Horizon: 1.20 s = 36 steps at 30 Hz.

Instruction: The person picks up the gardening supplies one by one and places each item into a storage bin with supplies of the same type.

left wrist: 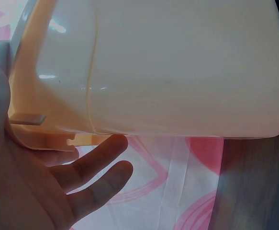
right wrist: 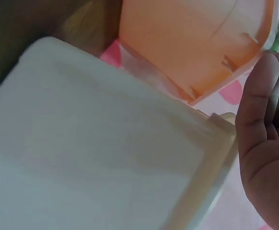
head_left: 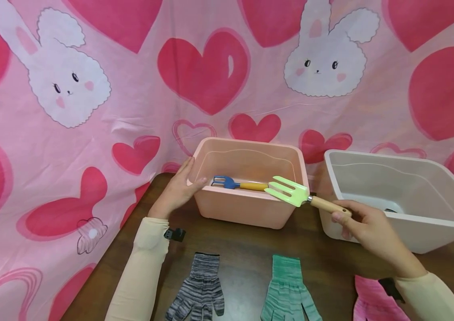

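Note:
My right hand (head_left: 365, 225) pinches the wooden handle of a light green hand fork (head_left: 291, 191), whose tines reach over the front right rim of the pink bin (head_left: 247, 207). In the right wrist view, my right hand (right wrist: 268, 129) is at the edge, with a bit of green beyond the fingertips. With my left hand (head_left: 176, 189) I hold the pink bin's left rim, thumb at the inside; the left wrist view shows the hand (left wrist: 48, 177) against the bin's side wall (left wrist: 177, 72). Inside the pink bin lies a blue hand rake (head_left: 227, 182) with a yellow handle.
A grey-white bin (head_left: 411, 223) stands right of the pink one, a small dark item (head_left: 390, 210) partly visible in it. Along the front of the dark wooden table lie a grey glove (head_left: 202, 285), a green glove (head_left: 288, 287) and a pink glove (head_left: 375, 298). Patterned cloth hangs behind.

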Motion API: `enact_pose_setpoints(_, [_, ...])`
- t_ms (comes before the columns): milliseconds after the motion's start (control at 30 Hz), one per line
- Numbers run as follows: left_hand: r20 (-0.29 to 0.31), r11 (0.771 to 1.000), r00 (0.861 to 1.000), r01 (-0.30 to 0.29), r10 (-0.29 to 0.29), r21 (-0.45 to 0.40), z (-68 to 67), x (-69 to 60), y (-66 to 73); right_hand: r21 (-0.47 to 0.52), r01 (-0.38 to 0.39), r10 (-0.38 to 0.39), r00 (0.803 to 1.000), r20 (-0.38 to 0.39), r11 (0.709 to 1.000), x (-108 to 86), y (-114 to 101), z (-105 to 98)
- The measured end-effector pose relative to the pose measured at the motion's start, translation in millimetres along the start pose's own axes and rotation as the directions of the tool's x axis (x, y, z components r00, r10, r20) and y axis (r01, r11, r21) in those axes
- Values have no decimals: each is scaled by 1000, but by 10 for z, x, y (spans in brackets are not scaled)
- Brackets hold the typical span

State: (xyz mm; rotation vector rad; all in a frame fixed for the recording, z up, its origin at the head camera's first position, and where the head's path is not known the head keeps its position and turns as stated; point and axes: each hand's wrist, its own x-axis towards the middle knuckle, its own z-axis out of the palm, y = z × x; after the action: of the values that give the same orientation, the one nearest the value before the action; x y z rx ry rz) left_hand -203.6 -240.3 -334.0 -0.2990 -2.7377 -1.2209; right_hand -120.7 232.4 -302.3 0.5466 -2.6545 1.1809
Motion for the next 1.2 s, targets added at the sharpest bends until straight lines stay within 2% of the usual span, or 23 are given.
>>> enact_pose_setpoints(233, [-9, 1000, 1000, -7, 8, 13, 3, 0, -9, -101, 44, -28, 986, 162, 994, 116, -135, -77])
enact_pose_setpoints(300, [-9, 1000, 1000, -3, 3, 14, 0, -4, -17, -128, 74, -49, 982, 183, 989, 147, -164, -72])
enact_pose_setpoints(433, [-6, 1000, 1000, 3, -3, 13, 3, -3, -23, -174, 120, -90, 981, 171, 977, 207, -203, -20])
enact_pose_setpoints(533, [-5, 1000, 1000, -2, 2, 8, 14, 5, -19, -206, 150, -124, 983, 134, 967, 255, -212, 26])
enact_pose_setpoints(800, [-36, 998, 998, -57, 57, 4, 27, 30, -13, -292, 247, -248, 968, 35, 924, 453, -227, 125])
enact_pose_setpoints(900, [-34, 999, 998, -52, 53, 9, 16, 26, -16, -284, 251, -253, 967, 32, 925, 555, -247, 167])
enact_pose_setpoints(1200, [-19, 999, 999, -36, 36, 22, 17, 30, -30, -207, 198, -188, 980, 70, 958, 797, -340, 300])
